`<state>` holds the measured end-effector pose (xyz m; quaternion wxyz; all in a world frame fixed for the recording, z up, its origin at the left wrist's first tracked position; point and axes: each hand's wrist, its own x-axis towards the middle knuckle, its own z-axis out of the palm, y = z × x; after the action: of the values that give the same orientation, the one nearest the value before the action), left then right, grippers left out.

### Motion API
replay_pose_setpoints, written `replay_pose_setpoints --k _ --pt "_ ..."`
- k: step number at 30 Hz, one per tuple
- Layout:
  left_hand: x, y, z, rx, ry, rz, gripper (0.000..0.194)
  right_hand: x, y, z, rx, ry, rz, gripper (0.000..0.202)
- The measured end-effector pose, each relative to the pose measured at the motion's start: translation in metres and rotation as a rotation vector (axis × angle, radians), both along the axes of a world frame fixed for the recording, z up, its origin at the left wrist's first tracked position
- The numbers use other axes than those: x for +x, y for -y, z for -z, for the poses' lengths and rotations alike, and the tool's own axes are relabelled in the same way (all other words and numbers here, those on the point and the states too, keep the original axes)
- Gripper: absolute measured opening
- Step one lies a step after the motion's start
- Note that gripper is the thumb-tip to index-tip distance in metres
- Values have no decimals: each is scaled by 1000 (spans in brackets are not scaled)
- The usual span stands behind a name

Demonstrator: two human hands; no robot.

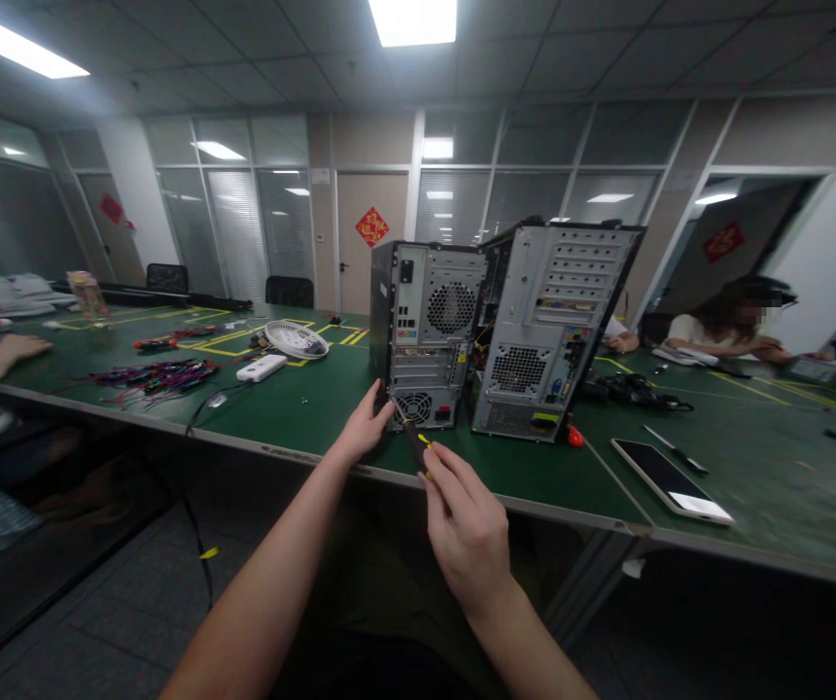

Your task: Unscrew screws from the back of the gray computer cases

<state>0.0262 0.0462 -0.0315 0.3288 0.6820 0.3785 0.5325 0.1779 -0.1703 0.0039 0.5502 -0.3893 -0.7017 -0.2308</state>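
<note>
The smaller computer case (429,365) stands upright on the green table, its rear panel with fan grilles and ports facing me. My left hand (364,425) grips its lower left corner, fingers along the dark side and thumb at the rear edge. My right hand (466,520) is closed on a screwdriver (416,442) with a black and yellow handle. The screwdriver points up and left to the lower left of the rear panel, by the bottom fan grille; its exact tip contact is too small to tell. A larger computer case (527,340) stands tilted-looking close on the right.
A phone (670,478) and a thin pen-like tool (675,449) lie at right, near black cables (633,391). Left are a white power strip (261,367), a white basket (296,339) and bundled wires (152,381). Other people sit at both sides; one person's hand (20,348) rests on the table.
</note>
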Motion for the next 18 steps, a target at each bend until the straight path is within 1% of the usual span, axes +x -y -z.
replay_pose_setpoints --k 5,8,11,14,16,18 --pt "-1 -2 2 -3 -16 -5 74 -2 3 -4 -80 -54 10 23" --pt "0 -3 3 3 -15 -7 74 -2 3 -4 -78 -63 4 21" --pt "0 -4 3 4 -11 -12 74 -1 1 -3 -61 -58 3 26" --pt "0 -4 4 10 -3 -9 74 1 0 -1 -39 -3 -11 37" --pt "0 -4 4 13 0 -4 73 2 1 -2 -59 49 -27 44" --pt "0 -4 3 15 1 0 74 3 3 -5 -78 77 -30 47"
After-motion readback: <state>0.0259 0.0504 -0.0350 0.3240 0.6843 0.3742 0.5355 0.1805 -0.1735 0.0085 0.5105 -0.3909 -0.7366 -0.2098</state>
